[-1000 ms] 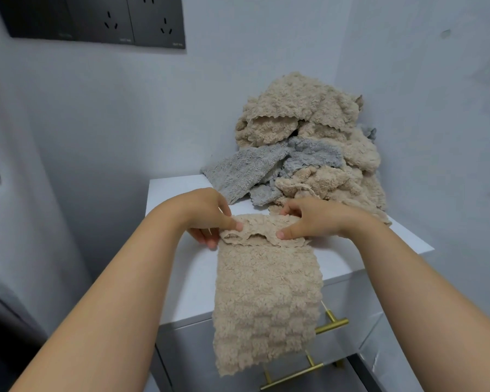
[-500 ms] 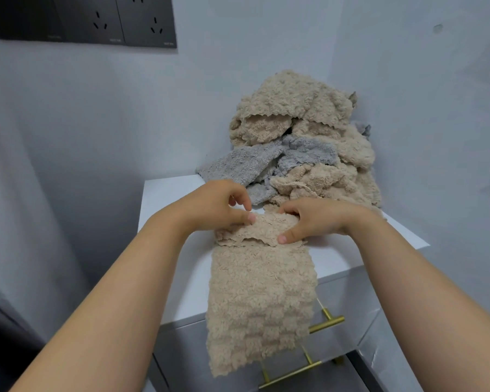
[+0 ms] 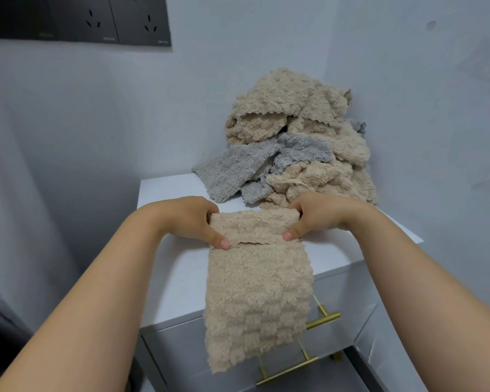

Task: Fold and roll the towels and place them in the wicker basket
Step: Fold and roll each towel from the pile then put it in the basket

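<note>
Head view: A dark socket plate (image 3: 96, 21) is on the wall at the top left. It has tiny pale writing under each socket, too small to read.

A long tan towel (image 3: 258, 292) lies on the white bench (image 3: 170, 273). Its long side runs from the person out toward the back wall. The far end is rolled or folded over into a fat little bump, and that bump lies sideways, left to right. The near end hangs down over the front edge of the bench, in front of the drawers with gold handles (image 3: 323, 319).

The left hand (image 3: 193, 219) grips the left end of the bump. Its fingers (image 3: 214, 236) are curled around it, thumb in front. The right hand (image 3: 320, 213) grips the right end the same way, thumb pressed on the front.

Just behind the hands, in the back right corner of the bench, sits a tall pile of towels (image 3: 294, 108). Most are tan and fluffy. A grey towel (image 3: 232, 171) sticks out of the pile to the left.
</note>
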Motion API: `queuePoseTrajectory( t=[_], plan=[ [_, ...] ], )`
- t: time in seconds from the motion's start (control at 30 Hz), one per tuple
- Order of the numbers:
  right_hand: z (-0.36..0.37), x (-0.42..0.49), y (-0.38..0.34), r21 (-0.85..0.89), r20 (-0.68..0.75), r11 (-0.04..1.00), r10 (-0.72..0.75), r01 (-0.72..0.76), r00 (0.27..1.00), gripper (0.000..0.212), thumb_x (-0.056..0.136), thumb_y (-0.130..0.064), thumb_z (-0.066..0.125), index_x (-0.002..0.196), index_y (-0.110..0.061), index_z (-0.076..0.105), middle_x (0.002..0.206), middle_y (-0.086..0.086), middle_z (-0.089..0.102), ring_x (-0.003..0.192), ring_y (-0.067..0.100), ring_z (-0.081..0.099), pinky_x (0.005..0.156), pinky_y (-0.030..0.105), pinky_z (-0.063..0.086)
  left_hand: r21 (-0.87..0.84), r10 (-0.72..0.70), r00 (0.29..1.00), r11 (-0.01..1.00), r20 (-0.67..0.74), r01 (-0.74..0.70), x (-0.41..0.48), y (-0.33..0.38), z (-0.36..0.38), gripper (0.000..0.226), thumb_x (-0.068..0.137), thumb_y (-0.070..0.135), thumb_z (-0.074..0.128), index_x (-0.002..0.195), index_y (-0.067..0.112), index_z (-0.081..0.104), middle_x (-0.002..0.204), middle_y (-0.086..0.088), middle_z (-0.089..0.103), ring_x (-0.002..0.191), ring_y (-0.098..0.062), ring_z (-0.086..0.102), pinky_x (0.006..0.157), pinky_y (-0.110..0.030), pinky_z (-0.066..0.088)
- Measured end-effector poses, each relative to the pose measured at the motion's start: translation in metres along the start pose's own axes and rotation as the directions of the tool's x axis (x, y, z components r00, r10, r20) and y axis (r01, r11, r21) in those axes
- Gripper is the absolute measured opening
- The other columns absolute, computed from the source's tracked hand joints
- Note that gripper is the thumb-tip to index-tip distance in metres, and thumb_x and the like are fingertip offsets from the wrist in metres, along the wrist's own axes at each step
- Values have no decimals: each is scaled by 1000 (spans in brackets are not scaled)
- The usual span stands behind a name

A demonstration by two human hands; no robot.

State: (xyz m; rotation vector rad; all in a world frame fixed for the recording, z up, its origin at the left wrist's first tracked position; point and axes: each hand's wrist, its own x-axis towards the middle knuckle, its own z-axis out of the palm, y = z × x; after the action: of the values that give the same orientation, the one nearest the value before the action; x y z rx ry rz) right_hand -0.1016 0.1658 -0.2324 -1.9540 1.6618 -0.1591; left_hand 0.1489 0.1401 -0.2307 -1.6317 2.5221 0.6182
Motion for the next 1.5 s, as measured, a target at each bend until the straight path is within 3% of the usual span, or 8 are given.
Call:
queuePoseTrajectory(
  t=[0.3, 0.53, 0.67, 0.83, 1.0, 1.17, 1.3, 1.5],
  plan=[
    [4, 14, 7, 433, -227, 901, 85, 22, 970, 36, 75, -7, 79, 65, -13, 45, 40, -8, 47, 48, 11, 52, 61, 31, 47, -276, -6, 944, 957, -331, -91, 18, -2, 9, 34, 67, 21, 85, 74, 24, 52, 74, 6, 55, 68, -10, 48, 56, -26, 32],
    [24, 27, 10, 456, -441, 870, 41, 185, 896, 23, 72, -5, 80, 80, -2, 59, 75, 11, 65, 72, 20, 61, 72, 38, 51, -306, -63, 824, 942, -562, -137, 29, -9, 23, 33, 68, 15, 83, 83, 10, 54, 80, -1, 58, 74, -17, 49, 60, -29, 35],
    [14, 15, 10, 446, -349, 865, -67, 229, 935, 22, 74, 3, 75, 78, -13, 60, 86, -1, 66, 78, 9, 63, 64, 15, 50, -340, 31, 856, 910, -515, -238, 24, -13, 17, 34, 65, 3, 81, 70, 21, 53, 76, 4, 58, 70, -10, 50, 61, -27, 39],
    [2, 0, 14, 352, -167, 904, -196, 245, 966, 26, 73, 11, 72, 77, -13, 62, 96, 5, 68, 90, 20, 64, 83, 26, 54, -240, 152, 925, 940, -348, -244, 10, -16, 3, 39, 73, -13, 52, 70, 25, 59, 89, 5, 63, 66, 11, 53, 65, -17, 39],
    [-10, -14, 11, 294, -20, 933, -209, 206, 978, 25, 86, 9, 55, 84, -13, 68, 123, 1, 64, 110, 11, 60, 94, 20, 47, -200, 85, 962, 970, -258, -139, -1, -5, -9, 28, 85, 19, 57, 61, 23, 71, 96, 10, 65, 95, -15, 60, 90, -37, 47],
    [-11, -16, -1, 191, -46, 971, -135, 142, 990, 17, 81, -28, 74, 78, -11, 75, 107, -16, 69, 105, -9, 58, 97, 25, 38, -43, 73, 981, 996, -181, -82, 0, 6, -10, 44, 67, 56, 76, 67, 13, 69, 98, -6, 69, 95, -23, 63, 87, -41, 49],
    [1, -9, -9, 32, -32, 988, -150, 151, 988, 24, 73, -27, 81, 64, -20, 60, 61, -14, 56, 67, 4, 56, 64, 28, 43, -46, 64, 995, 997, -78, -68, 0, 8, -3, 37, 69, 47, 79, 70, 18, 56, 75, 2, 62, 68, -14, 51, 65, -28, 40],
    [3, -2, -10, -88, 32, 994, -64, 67, 997, 49, 75, -33, 79, 115, -15, 57, 102, -4, 58, 91, 13, 53, 81, 28, 44, -101, 38, 999, 994, 15, -37, 0, 2, -3, 46, 71, 46, 78, 107, 27, 57, 97, 10, 60, 90, -12, 57, 82, -28, 44]
  ],
)
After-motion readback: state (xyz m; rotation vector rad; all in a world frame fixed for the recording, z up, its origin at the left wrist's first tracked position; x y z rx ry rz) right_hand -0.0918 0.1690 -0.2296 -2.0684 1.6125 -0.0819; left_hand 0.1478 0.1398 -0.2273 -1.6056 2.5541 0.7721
